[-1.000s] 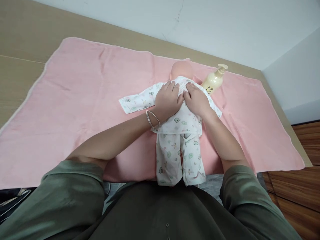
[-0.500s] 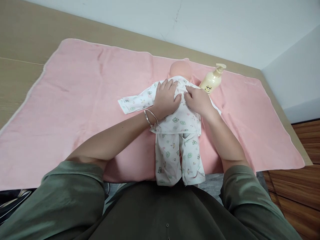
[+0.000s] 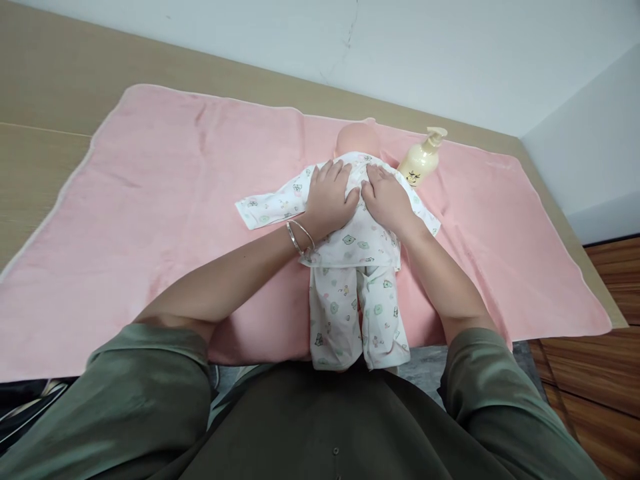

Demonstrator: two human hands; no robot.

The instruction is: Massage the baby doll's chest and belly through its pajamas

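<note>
- Left hand (image 3: 331, 199): open, palm down on the doll's (image 3: 373, 241) clothed upper body.
- Right hand (image 3: 389, 200): open, flat beside it.
- Doll: on the pink blanket (image 3: 225, 153), 1 pump bottle (image 3: 421, 160) near its head.

We find the pink plush blanket (image 3: 250, 173) spread on the tan wooden tabletop (image 3: 50, 73) before the white wall (image 3: 425, 60), the bald doll in white printed cloth pyjamas (image 3: 367, 243) lying on it with its head toward the wall, and the rounded cream plastic pump bottle (image 3: 421, 161) on the blanket, right of that head.
</note>
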